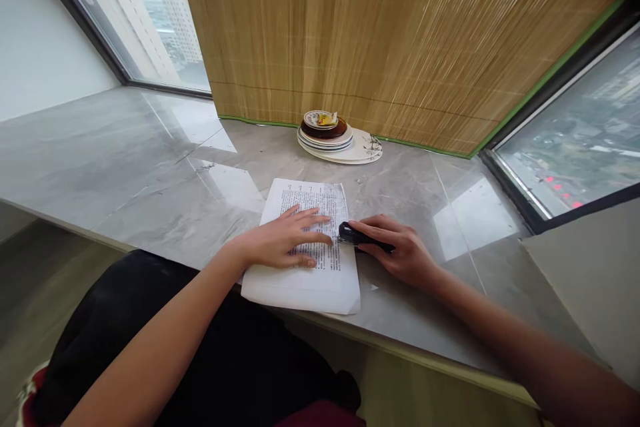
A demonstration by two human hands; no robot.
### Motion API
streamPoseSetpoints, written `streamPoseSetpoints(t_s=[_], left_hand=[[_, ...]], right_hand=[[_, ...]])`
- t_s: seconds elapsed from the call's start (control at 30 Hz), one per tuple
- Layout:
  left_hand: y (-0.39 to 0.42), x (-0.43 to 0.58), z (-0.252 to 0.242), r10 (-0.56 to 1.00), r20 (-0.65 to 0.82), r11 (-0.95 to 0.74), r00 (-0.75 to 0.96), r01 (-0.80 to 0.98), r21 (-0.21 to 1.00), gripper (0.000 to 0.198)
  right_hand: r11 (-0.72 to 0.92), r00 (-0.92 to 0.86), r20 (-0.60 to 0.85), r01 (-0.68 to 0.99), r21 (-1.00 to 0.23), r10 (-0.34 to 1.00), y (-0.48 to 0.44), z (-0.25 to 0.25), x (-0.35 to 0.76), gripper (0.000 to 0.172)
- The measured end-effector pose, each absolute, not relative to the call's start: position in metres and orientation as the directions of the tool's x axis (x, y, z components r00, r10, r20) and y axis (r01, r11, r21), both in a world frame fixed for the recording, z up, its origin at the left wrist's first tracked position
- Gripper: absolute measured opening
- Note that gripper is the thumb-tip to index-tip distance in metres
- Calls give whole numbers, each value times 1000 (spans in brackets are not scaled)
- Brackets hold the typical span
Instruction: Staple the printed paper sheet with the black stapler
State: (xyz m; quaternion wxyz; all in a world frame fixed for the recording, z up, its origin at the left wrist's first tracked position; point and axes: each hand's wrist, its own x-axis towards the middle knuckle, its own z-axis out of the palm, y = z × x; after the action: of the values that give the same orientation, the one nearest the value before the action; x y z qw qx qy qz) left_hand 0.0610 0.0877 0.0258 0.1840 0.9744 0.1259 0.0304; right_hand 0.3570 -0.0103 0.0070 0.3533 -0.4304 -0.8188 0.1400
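A stack of printed white paper sheets (305, 280) lies on the grey marble sill, near its front edge. My left hand (285, 240) rests flat on the printed text, fingers stretched out, holding the sheets down. My right hand (400, 250) is closed round a black stapler (357, 235), whose front end sits at the right edge of the paper, about halfway up the page. The stapler's rear is hidden under my fingers.
A pile of plates (340, 140) with a small dish on top stands at the back by a bamboo blind (400, 33). Windows flank the blind left and right. The marble sill (125, 160) stretches wide to the left. My dark-clothed lap is below the edge.
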Motion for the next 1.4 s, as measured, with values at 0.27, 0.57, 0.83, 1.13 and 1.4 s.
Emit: streamPoseSetpoints(t_s=[0.27,0.57,0.83,1.13,1.4], left_hand=[[84,62,21,210,-40,-908,977,210,363,58],[82,65,16,203,-7,-902,979,190,388,52],[82,65,15,212,55,-898,976,172,406,50],[81,65,15,231,21,-879,973,199,433,51],[81,66,13,227,58,-892,972,184,414,49]], right_hand=[[615,-423,450,605,-506,787,-15,9,347,51],[618,-461,412,619,-485,786,-13,9,344,53],[614,-468,400,647,-453,788,-16,10,342,56],[611,-441,440,678,-408,782,-19,6,338,56],[604,-455,420,709,-363,786,-19,8,336,56]])
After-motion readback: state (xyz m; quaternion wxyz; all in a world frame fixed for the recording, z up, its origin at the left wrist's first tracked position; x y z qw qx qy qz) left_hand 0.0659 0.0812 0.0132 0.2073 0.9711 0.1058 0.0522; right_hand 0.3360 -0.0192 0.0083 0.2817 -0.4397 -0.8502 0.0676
